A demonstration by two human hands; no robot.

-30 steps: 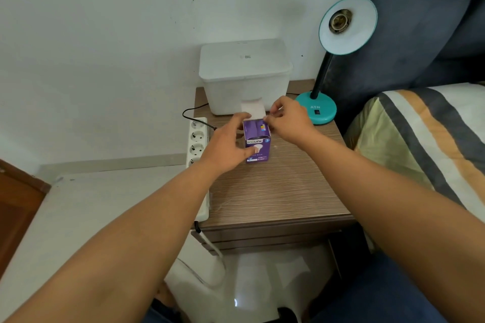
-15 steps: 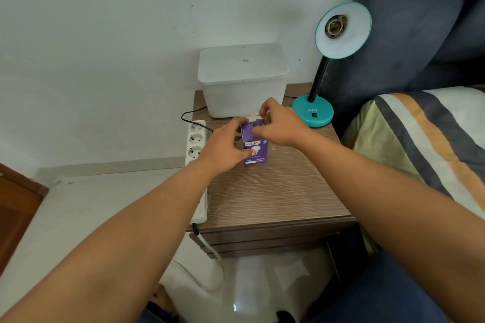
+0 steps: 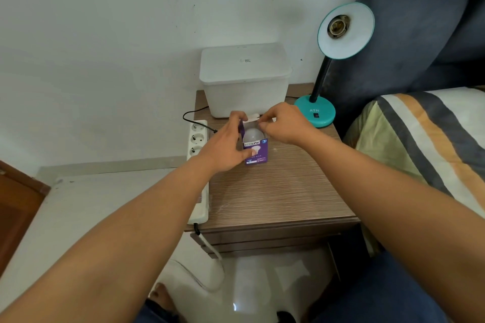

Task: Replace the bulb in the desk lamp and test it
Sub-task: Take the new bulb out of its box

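A purple bulb box (image 3: 256, 152) stands upright on the wooden bedside table (image 3: 275, 191). Its top is open and the white dome of a bulb (image 3: 252, 134) shows inside. My left hand (image 3: 226, 145) grips the box from its left side. My right hand (image 3: 284, 123) pinches the white top flap (image 3: 252, 117) and holds it back. The teal desk lamp (image 3: 316, 113) stands at the table's back right, its shade (image 3: 346, 31) tilted toward me with an empty socket (image 3: 338, 26).
A white lidded plastic bin (image 3: 245, 78) sits at the back of the table against the wall. A white power strip (image 3: 197, 165) lies along the table's left edge, with a black cord plugged in. A bed with a striped cover (image 3: 430, 144) is at the right.
My right hand has pulled the box's top flap back, so the box stands open and the bulb shows. The left hand keeps its hold on the box.
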